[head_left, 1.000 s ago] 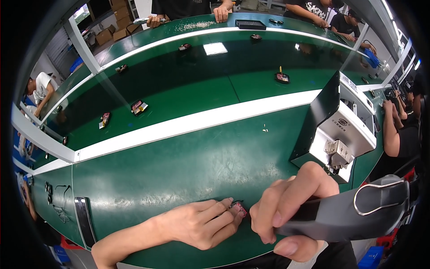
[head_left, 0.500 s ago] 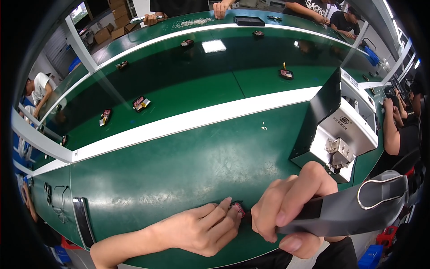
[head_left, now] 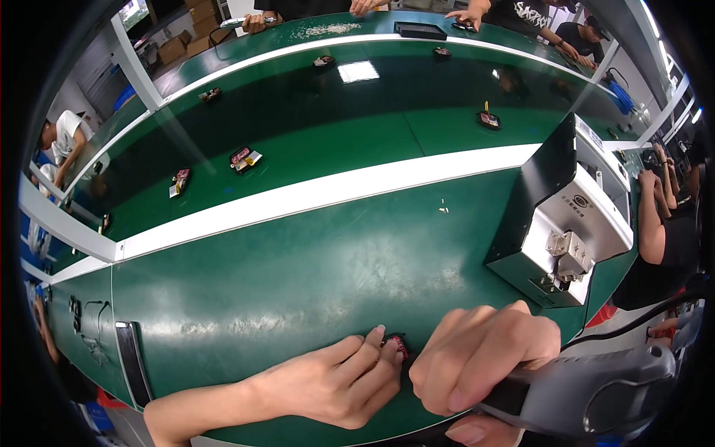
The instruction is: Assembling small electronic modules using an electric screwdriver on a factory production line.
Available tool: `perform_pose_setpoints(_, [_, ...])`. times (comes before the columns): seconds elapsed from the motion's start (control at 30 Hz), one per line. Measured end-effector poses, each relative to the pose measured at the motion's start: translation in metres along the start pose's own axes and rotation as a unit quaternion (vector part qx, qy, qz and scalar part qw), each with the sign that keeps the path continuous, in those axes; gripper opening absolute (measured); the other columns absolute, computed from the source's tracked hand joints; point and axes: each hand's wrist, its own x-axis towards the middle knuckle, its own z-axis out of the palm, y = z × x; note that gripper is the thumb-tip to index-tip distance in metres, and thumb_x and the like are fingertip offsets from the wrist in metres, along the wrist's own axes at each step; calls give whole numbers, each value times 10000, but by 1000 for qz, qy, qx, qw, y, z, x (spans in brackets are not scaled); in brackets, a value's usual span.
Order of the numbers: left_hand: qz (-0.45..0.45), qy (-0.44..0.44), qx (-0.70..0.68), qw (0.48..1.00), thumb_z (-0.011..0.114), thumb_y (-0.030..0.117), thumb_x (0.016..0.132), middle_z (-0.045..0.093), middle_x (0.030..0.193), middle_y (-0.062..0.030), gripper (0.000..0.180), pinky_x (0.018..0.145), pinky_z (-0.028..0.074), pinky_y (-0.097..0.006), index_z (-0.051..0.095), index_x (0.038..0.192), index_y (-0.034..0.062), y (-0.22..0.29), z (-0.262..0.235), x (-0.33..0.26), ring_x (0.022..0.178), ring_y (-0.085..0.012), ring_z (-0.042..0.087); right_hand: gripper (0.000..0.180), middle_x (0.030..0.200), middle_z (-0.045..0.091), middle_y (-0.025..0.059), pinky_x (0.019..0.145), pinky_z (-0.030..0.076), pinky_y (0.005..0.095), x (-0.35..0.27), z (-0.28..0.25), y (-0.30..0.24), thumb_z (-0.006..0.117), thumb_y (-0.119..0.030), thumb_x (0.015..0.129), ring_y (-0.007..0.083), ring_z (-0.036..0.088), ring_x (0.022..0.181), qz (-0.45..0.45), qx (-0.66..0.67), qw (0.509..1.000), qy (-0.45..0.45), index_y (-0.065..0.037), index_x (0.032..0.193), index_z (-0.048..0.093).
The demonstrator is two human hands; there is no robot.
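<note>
My left hand [head_left: 328, 384] rests on the green bench with its fingers closed on a small black and red electronic part [head_left: 395, 344], pinning it to the surface. Much of that part lies under the fingers. Just to its right, my right hand [head_left: 484, 361] is wrapped round the dark grey handle of a corded electric screwdriver [head_left: 596, 395] with a wire hanging loop. My hand hides the screwdriver's tip. Beyond my right hand stands a silver and black screw feeder [head_left: 570, 223] with a metal block at its front.
A phone [head_left: 132, 361] and a pair of glasses [head_left: 97, 335] lie at the left. Tiny pale bits [head_left: 444, 207] lie near the feeder. Past a white rail [head_left: 335, 197], a green conveyor carries several small electronic assemblies [head_left: 244, 159]. Other people work across and at both sides.
My right hand and the screwdriver have dropped and tilted, and its black cord now shows. My left hand keeps its place on the part. Across the conveyor, a person's hand has reached a dark object.
</note>
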Motion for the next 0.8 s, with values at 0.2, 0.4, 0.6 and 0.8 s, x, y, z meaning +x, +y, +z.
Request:
perform_pose_setpoints(0.2, [-4, 4, -51, 999, 705, 115, 826, 709, 990, -89, 181, 757, 548, -276, 733, 950, -13, 1, -6, 1, 926, -228, 727, 249, 764, 654, 67, 543, 462, 273, 3, 5, -3, 859, 58, 798, 154, 640, 602, -10, 5, 1000, -17, -11, 857, 627])
perform_pose_setpoints(0.4, [-38, 30, -88, 995, 722, 97, 822, 728, 1037, -49, 155, 775, 568, -259, 764, 963, 49, -5, 6, -5, 958, -224, 730, 348, 684, 649, 212, 423, 508, 366, 15, -15, -32, 768, -34, 900, 246, 602, 473, 2, 15, 998, -56, 51, 1051, 466])
perform_pose_setpoints(0.6, [-103, 82, -145, 981, 757, 111, 863, 740, 1124, 8, 192, 731, 599, -255, 775, 1053, 94, 1, 22, -15, 1017, -171, 736, 307, 674, 654, 189, 364, 545, 343, 5, -25, -31, 735, -88, 936, 207, 561, 377, -243, -18, 970, -20, 33, 989, 457])
perform_pose_setpoints(0.8, [-265, 36, -377, 887, 756, 111, 931, 671, 1105, -36, 207, 717, 610, -346, 712, 1128, 65, 5, -5, 0, 922, -227, 690, 126, 775, 659, 117, 532, 498, 328, 0, -30, -21, 689, -100, 922, 162, 573, 549, -433, -367, 741, -359, -59, 897, 573])
